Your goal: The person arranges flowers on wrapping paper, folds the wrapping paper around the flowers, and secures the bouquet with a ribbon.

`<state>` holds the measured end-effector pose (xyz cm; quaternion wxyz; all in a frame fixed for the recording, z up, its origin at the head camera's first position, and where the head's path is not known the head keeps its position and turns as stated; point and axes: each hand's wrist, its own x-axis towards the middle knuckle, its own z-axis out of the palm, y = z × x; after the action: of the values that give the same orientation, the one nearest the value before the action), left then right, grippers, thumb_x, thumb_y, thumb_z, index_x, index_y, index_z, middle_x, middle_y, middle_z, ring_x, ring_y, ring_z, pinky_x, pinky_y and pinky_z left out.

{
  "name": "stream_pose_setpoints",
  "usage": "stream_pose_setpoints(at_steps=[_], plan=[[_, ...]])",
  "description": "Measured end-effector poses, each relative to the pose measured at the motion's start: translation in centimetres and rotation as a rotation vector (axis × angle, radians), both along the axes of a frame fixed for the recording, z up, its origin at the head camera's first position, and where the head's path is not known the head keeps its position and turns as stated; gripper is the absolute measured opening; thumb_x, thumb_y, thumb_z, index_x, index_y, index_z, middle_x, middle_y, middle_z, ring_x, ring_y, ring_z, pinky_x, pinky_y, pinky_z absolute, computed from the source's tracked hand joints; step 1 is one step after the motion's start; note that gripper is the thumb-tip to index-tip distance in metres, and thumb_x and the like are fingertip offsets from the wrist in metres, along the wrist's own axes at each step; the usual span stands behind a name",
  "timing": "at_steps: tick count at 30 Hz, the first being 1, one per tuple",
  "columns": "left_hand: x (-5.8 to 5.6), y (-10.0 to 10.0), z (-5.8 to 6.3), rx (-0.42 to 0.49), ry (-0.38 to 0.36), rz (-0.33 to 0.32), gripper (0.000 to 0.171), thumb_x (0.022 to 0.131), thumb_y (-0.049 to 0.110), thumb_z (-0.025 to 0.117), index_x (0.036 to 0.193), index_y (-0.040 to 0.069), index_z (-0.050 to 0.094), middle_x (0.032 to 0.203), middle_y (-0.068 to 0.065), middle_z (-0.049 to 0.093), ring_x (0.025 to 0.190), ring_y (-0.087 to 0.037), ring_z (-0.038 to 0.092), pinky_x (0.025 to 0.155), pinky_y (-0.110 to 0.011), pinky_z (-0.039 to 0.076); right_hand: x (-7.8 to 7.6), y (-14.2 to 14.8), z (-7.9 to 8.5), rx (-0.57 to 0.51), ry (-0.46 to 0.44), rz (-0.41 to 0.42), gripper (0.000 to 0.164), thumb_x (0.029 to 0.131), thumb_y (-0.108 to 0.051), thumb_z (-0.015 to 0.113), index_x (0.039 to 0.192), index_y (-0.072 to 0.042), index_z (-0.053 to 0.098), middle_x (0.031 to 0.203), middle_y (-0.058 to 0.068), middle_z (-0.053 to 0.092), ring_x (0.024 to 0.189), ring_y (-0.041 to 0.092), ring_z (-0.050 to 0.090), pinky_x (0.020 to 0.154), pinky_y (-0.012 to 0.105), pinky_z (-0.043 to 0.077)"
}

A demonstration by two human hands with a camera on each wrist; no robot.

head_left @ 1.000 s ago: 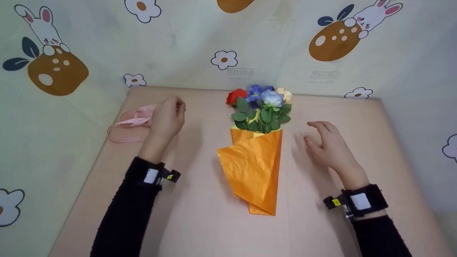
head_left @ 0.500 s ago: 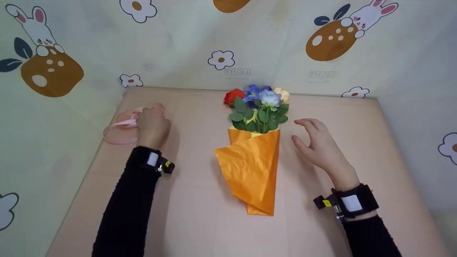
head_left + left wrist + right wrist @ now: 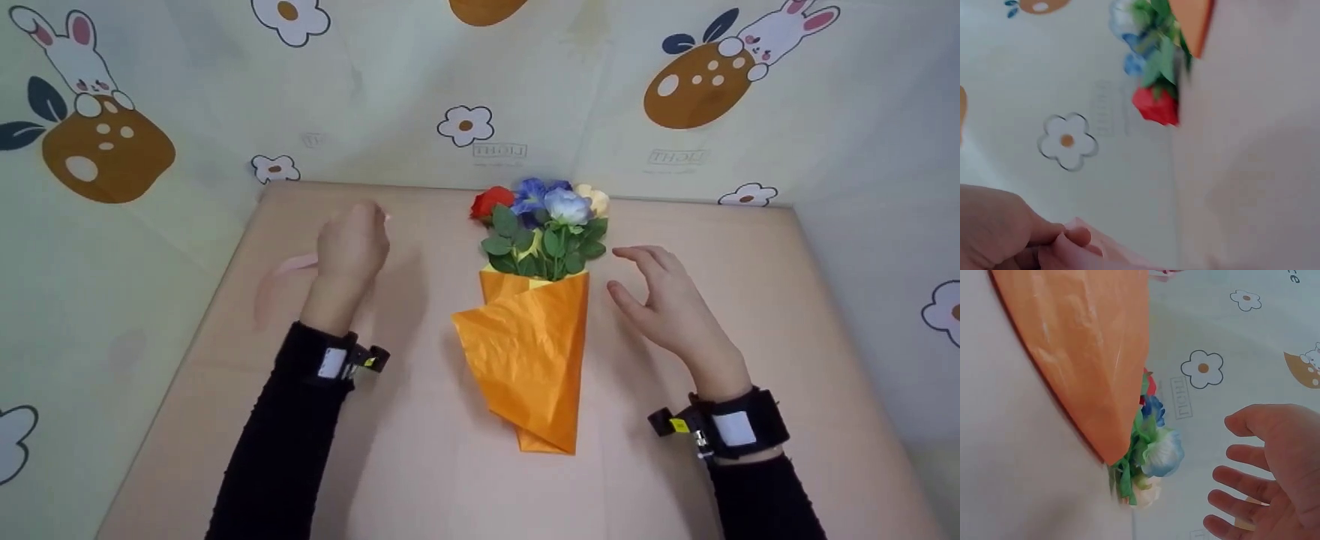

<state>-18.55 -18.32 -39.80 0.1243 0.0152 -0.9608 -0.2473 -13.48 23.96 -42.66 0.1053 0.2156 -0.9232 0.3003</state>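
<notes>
My left hand (image 3: 351,247) is raised over the left part of the table and pinches a pink ribbon (image 3: 298,262); in the left wrist view the ribbon (image 3: 1072,254) comes out between thumb and fingers. In the head view a blurred tail of it hangs left of the hand. My right hand (image 3: 675,304) hovers to the right of the bouquet, fingers spread and holding nothing, as the right wrist view of the hand (image 3: 1275,467) also shows. Between the hands lies a bouquet of red, blue and cream flowers (image 3: 568,206) with green leaves, wrapped in orange paper (image 3: 532,360).
The table (image 3: 420,480) has a pale pinkish cover. Behind it and at both sides stands a light backdrop (image 3: 390,97) printed with rabbits and flowers. The bouquet's flower heads lie near the table's back edge.
My left hand first moved left to the ribbon on the table, then lifted it up and to the right. My right hand has shifted slightly left. The bouquet has stayed in place.
</notes>
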Motion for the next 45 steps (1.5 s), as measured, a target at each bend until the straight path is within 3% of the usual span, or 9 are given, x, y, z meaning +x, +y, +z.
stream_pose_setpoints(at_steps=[8, 13, 18, 23, 26, 31, 37, 41, 45], plan=[[3.6, 7.1, 4.9, 0.123, 0.164, -0.334, 0.019, 0.105, 0.015, 0.062, 0.097, 0.001, 0.072, 0.083, -0.011, 0.069, 0.072, -0.027, 0.062, 0.069, -0.037, 0.054, 0.9, -2.5, 2.1, -0.076, 0.049, 0.069, 0.048, 0.099, -0.020, 0.071, 0.143, -0.006, 0.059, 0.140, 0.014, 0.059, 0.133, 0.031, 0.052, 0.113, 0.054, 0.039], [5.4, 10.8, 5.7, 0.165, 0.076, -0.557, 0.019, 0.106, 0.019, 0.062, 0.098, 0.006, 0.073, 0.085, -0.005, 0.067, 0.074, -0.021, 0.059, 0.069, -0.030, 0.053, 1.5, -4.7, 3.1, -0.169, 0.064, 0.144, 0.055, 0.099, -0.027, 0.072, 0.149, -0.014, 0.054, 0.147, 0.006, 0.056, 0.132, 0.022, 0.054, 0.106, 0.049, 0.047], [6.7, 13.0, 5.6, 0.143, -0.031, -0.675, 0.019, 0.106, 0.025, 0.062, 0.104, 0.009, 0.074, 0.086, 0.000, 0.065, 0.077, -0.017, 0.057, 0.071, -0.027, 0.052, 1.8, -6.0, 3.1, -0.265, 0.069, 0.236, 0.046, 0.100, -0.023, 0.072, 0.144, -0.017, 0.061, 0.140, 0.000, 0.063, 0.123, 0.015, 0.060, 0.099, 0.036, 0.053], [7.1, 13.0, 4.9, 0.212, -0.062, -0.679, 0.018, 0.105, 0.025, 0.063, 0.100, 0.012, 0.073, 0.084, 0.002, 0.062, 0.074, -0.014, 0.056, 0.065, -0.025, 0.052, 1.8, -5.5, 3.0, -0.372, 0.088, 0.219, 0.016, 0.100, -0.009, 0.070, 0.113, -0.013, 0.076, 0.107, -0.001, 0.075, 0.097, 0.013, 0.068, 0.086, 0.022, 0.054], [7.2, 11.9, 4.5, 0.274, -0.068, -0.657, 0.014, 0.102, 0.022, 0.065, 0.095, 0.012, 0.072, 0.084, 0.003, 0.064, 0.073, -0.014, 0.057, 0.063, -0.026, 0.053, 1.8, -4.6, 3.2, -0.504, -0.003, 0.223, 0.012, 0.100, -0.001, 0.065, 0.108, -0.004, 0.074, 0.098, 0.011, 0.075, 0.090, 0.017, 0.069, 0.085, 0.022, 0.056], [7.0, 9.3, 4.3, 0.318, -0.073, -0.567, 0.006, 0.097, 0.016, 0.071, 0.095, 0.012, 0.073, 0.091, 0.003, 0.070, 0.082, -0.016, 0.063, 0.075, -0.032, 0.057, 1.9, -2.7, 3.9, -0.713, -0.182, 0.194, 0.014, 0.105, -0.001, 0.056, 0.109, 0.011, 0.062, 0.088, 0.023, 0.066, 0.083, 0.023, 0.069, 0.083, 0.028, 0.059], [6.2, 6.0, 4.7, 0.289, -0.061, -0.390, 0.006, 0.098, 0.009, 0.067, 0.102, 0.008, 0.072, 0.098, -0.003, 0.071, 0.087, -0.022, 0.063, 0.080, -0.039, 0.056, 1.7, 0.1, 4.3, -0.862, -0.193, 0.067, 0.023, 0.106, -0.007, 0.058, 0.113, 0.015, 0.059, 0.086, 0.020, 0.062, 0.070, 0.024, 0.065, 0.075, 0.027, 0.059], [5.7, 4.5, 4.7, 0.256, -0.099, -0.334, 0.011, 0.101, 0.012, 0.063, 0.108, 0.008, 0.071, 0.098, -0.006, 0.071, 0.079, -0.025, 0.061, 0.070, -0.038, 0.051, 1.3, 1.6, 3.8, -0.787, -0.281, -0.028, 0.025, 0.107, -0.010, 0.057, 0.116, 0.013, 0.059, 0.090, 0.014, 0.064, 0.069, 0.024, 0.064, 0.075, 0.025, 0.059], [5.3, 3.7, 4.5, 0.238, -0.121, -0.309, 0.012, 0.101, 0.014, 0.063, 0.108, 0.008, 0.072, 0.097, -0.006, 0.070, 0.074, -0.025, 0.059, 0.066, -0.037, 0.049, 0.9, 2.1, 3.1, -0.562, -0.461, -0.047, 0.030, 0.109, -0.021, 0.055, 0.118, 0.008, 0.059, 0.096, 0.012, 0.064, 0.074, 0.026, 0.064, 0.076, 0.025, 0.058]])
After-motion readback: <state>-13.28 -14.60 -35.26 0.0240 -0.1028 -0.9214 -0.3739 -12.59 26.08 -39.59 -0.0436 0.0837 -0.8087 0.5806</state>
